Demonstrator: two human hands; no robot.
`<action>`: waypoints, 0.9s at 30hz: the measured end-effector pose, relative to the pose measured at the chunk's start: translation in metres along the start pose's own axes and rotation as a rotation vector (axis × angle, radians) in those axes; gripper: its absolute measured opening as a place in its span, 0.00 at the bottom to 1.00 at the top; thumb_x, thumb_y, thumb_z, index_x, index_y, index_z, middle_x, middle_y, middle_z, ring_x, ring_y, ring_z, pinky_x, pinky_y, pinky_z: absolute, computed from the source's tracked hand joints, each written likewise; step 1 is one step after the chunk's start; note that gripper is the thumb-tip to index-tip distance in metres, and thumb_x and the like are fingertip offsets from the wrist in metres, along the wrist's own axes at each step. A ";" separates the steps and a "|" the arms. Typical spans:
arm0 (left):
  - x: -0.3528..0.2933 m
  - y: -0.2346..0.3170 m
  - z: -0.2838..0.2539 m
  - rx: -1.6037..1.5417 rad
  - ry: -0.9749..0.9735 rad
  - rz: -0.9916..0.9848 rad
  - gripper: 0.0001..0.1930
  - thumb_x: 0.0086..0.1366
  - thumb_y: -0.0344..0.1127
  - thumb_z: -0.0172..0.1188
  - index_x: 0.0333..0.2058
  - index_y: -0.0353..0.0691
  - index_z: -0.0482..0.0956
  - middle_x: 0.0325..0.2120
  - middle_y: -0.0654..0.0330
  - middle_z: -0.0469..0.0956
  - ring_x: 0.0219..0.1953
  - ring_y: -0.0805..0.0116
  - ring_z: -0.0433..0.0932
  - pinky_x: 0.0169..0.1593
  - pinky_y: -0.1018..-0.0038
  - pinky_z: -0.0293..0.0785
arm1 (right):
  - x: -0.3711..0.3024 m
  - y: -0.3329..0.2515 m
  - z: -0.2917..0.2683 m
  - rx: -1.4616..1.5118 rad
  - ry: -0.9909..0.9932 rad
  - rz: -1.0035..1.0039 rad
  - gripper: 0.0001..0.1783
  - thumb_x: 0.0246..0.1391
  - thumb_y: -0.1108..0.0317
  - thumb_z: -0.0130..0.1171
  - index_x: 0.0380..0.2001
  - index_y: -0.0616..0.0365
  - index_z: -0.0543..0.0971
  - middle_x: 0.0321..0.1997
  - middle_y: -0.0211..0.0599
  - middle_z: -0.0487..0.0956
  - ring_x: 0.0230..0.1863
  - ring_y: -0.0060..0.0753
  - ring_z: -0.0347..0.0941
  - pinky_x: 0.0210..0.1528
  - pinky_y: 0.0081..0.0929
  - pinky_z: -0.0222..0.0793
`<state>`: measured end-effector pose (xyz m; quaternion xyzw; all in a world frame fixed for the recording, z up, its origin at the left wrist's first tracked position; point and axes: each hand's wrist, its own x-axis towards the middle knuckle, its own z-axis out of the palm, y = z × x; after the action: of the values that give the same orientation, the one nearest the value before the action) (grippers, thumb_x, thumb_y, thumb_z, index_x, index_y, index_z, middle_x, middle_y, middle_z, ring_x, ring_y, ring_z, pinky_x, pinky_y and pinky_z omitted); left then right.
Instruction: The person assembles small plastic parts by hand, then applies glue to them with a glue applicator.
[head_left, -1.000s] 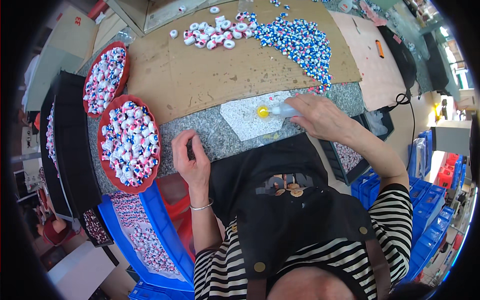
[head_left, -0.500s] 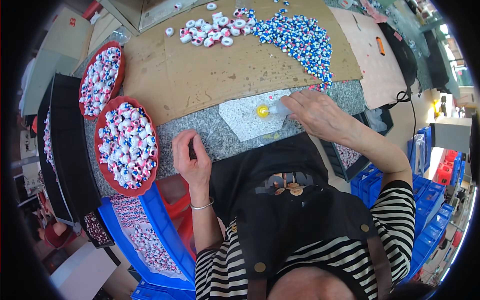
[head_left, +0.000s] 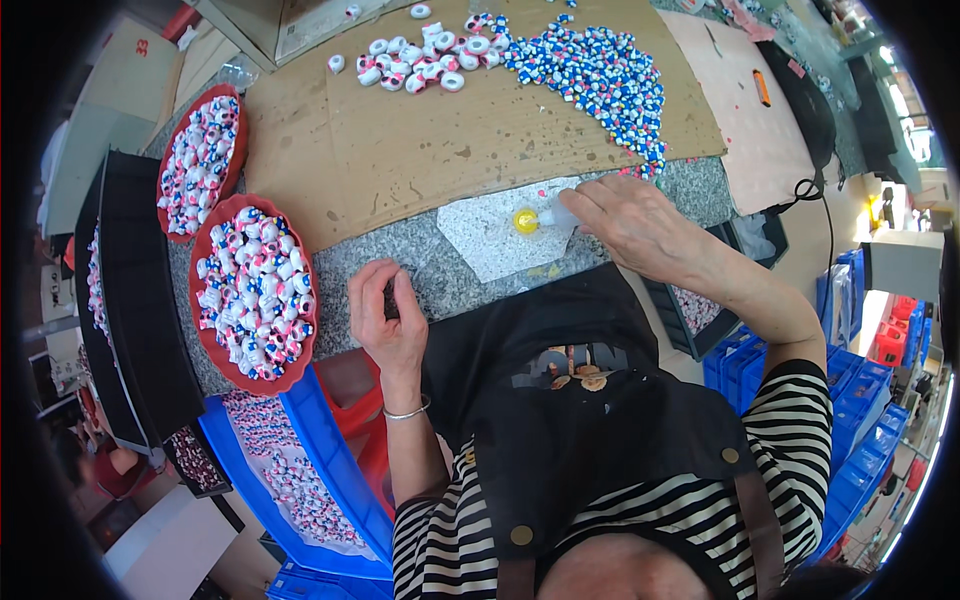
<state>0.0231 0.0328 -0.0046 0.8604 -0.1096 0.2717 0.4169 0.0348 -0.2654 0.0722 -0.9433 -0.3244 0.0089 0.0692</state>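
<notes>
My right hand (head_left: 635, 222) grips a small translucent squeeze bottle (head_left: 556, 215) lying nearly level, its body partly hidden by my fingers. The bottle's tip points left at a round yellow blob (head_left: 525, 221); whether the tip touches it I cannot tell. Both are over a pale speckled slab (head_left: 487, 252) on the grey stone worktop. To the left, at the worktop's front edge, rests my left hand (head_left: 388, 318). It holds nothing, its fingers loosely bent and the thumb apart.
Brown cardboard (head_left: 400, 165) covers the worktop, bearing white ring-shaped pieces (head_left: 400, 68) and a heap of small blue-and-white pieces (head_left: 600, 75). Two red scalloped bowls (head_left: 308, 330) of white, pink and blue pieces stand left. A blue crate (head_left: 330, 440) sits below. An orange cutter (head_left: 762, 88) lies far right.
My left hand has shifted slightly to the right, its thumb and fingers a little changed. My right hand and the bottle have hardly moved.
</notes>
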 end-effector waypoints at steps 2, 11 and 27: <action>0.000 0.000 -0.001 0.005 -0.003 -0.002 0.06 0.55 0.20 0.60 0.32 0.34 0.77 0.33 0.52 0.77 0.35 0.58 0.78 0.41 0.69 0.74 | 0.001 -0.001 -0.002 0.002 0.007 -0.011 0.20 0.48 0.71 0.59 0.45 0.65 0.71 0.37 0.45 0.76 0.40 0.46 0.74 0.42 0.38 0.68; -0.001 0.000 0.000 0.032 -0.016 0.021 0.07 0.53 0.21 0.61 0.32 0.35 0.77 0.33 0.53 0.78 0.34 0.58 0.77 0.39 0.68 0.74 | 0.003 0.000 -0.002 -0.014 0.047 -0.035 0.20 0.47 0.73 0.58 0.45 0.66 0.71 0.36 0.45 0.76 0.39 0.45 0.74 0.41 0.37 0.68; -0.005 -0.007 0.003 0.076 -0.012 0.040 0.07 0.51 0.24 0.64 0.30 0.37 0.79 0.33 0.55 0.78 0.34 0.58 0.77 0.39 0.67 0.72 | 0.006 -0.003 -0.004 -0.042 0.038 -0.035 0.24 0.38 0.80 0.53 0.44 0.65 0.71 0.35 0.44 0.75 0.40 0.44 0.73 0.42 0.36 0.68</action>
<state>0.0226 0.0349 -0.0131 0.8748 -0.1188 0.2789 0.3780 0.0384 -0.2600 0.0772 -0.9388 -0.3395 -0.0169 0.0555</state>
